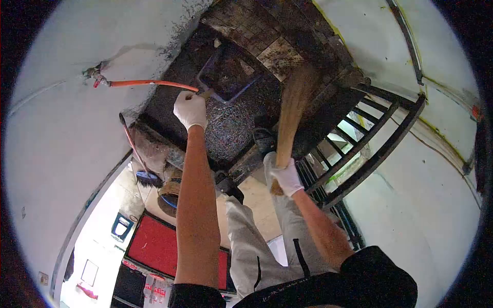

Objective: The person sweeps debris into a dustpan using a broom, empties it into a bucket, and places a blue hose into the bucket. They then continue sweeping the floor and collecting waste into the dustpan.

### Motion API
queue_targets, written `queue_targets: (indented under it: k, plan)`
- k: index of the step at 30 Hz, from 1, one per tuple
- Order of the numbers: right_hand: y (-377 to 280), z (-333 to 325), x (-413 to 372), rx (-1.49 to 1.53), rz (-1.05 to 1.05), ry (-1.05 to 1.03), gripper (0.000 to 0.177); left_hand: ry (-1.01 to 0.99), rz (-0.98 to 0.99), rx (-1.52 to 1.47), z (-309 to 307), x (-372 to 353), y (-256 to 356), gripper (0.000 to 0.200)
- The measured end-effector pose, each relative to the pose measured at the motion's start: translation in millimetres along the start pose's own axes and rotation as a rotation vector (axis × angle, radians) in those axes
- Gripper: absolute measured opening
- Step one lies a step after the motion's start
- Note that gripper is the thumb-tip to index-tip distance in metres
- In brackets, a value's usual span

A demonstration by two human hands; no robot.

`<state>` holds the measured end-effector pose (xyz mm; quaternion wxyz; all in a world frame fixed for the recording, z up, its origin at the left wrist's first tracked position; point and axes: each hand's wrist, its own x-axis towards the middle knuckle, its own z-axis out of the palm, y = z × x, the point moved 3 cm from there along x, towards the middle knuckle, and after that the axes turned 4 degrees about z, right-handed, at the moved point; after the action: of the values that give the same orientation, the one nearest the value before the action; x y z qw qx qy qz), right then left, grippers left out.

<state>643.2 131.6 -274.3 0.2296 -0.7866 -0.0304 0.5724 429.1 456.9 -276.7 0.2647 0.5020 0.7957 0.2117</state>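
Note:
My left hand [190, 110], in a white glove, is closed round the end of an orange hose [154, 82] that runs from a tap [96, 75] on the left wall. In a white glove too, my right hand [288, 177] grips a long tan bundle [294, 110], like a broom or brush of fibres, whose far end is blurred. Below my left hand lies wet, glistening dark floor [226, 128]. A dark basin with a bluish rim [240, 94] stands just beyond the hose end.
Dark metal railings [377, 154] stand at the right. A blue-headed brush [149, 178] leans at the left wall, near a round container [168, 199]. My shoes are at the edge of the dark floor. Red panels [153, 241] lie lower left.

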Motion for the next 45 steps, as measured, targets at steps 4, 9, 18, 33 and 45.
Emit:
queue_targets:
  k: [4, 9, 18, 33, 45]
  plan:
    - [-5, 30, -36, -0.177, -0.075, -0.106, 0.067, -0.019, -0.028, 0.031, 0, 1, 4, 0.014]
    - [-62, 17, -82, -0.415, 0.031, -0.124, 0.057, 0.005, -0.013, -0.004, -10, -8, 11, 0.015]
    - [-145, -11, 42, -0.472, -0.186, 0.061, 0.069, 0.035, 0.022, -0.022, 1, -2, -10, 0.014]
    - [-102, -63, -62, -0.766, -0.223, -0.088, 0.059, -0.023, -0.061, -0.02, -11, -4, 10, 0.011]
    - [-431, -63, 230, -1.424, -0.552, 0.115, 0.041, 0.012, -0.025, -0.018, -2, 7, -5, 0.012]
